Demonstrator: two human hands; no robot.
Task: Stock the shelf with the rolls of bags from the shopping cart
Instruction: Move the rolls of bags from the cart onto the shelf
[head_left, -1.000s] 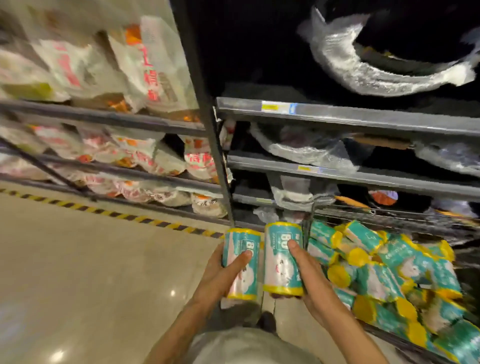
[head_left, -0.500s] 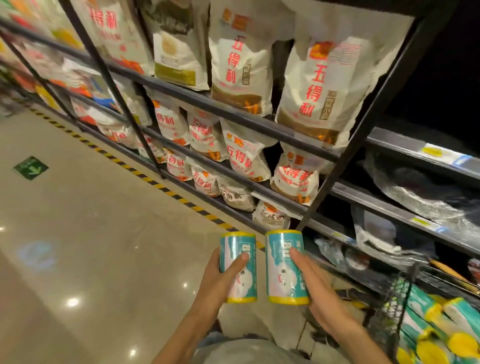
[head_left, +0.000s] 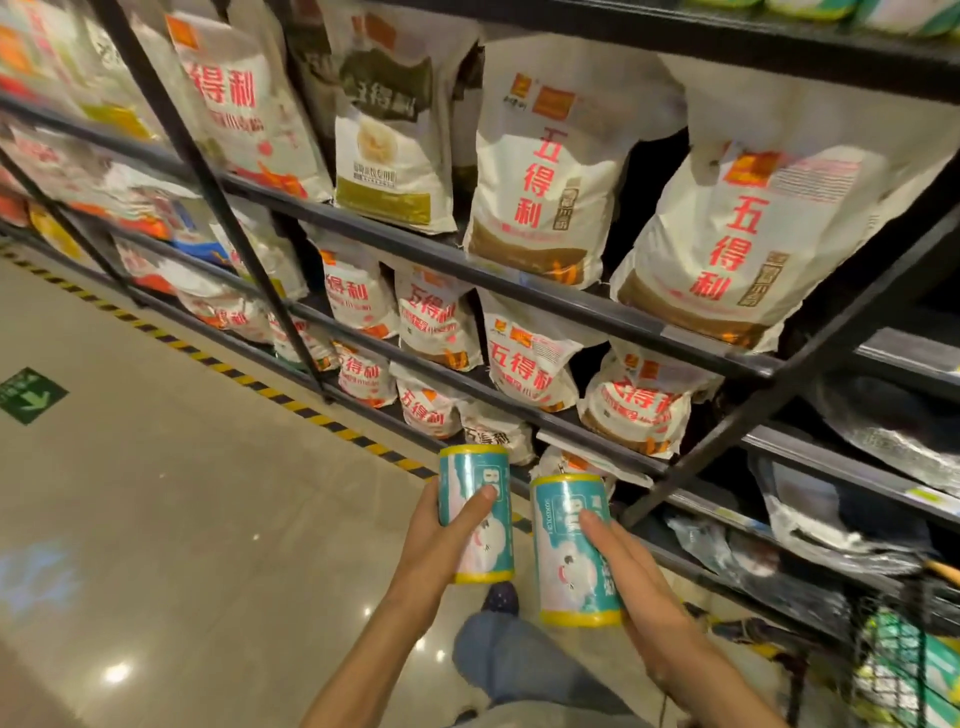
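two rolls in play here, both low in the middle of the frame. the left hand (head_left: 441, 540) has its grip wrapped round the left roll (head_left: 475, 514), thumb laid across the printed front, fingers hidden behind it. the right hand (head_left: 631, 582) clasps the right roll (head_left: 571, 551) from its right side, thumb pressing on the label. both rolls stand upright, just beside each other, a thin gap between them, yellow ends top and bottom, teal wrap in between.

how will they handle? they look light, one hand each with no strain showing. the wrap has a sheen, so likely a bit slick, and a roll of bags should give slightly under a squeeze rather than crack. nothing fragile about it. best hold is round the middle of the cylinder, which is just where both grips sit now.

the shopping cart (head_left: 893, 670) peeks in at the lower right corner, more teal packs behind its dark mesh. at the upper right edge, on the top shelf (head_left: 727, 36), teal and yellow shapes show that could be matching rolls, too cropped to be sure. the bays straight ahead are full of white flour bags (head_left: 550, 171) with red lettering. so the rolls are out of the cart and in the air, not yet shelved.
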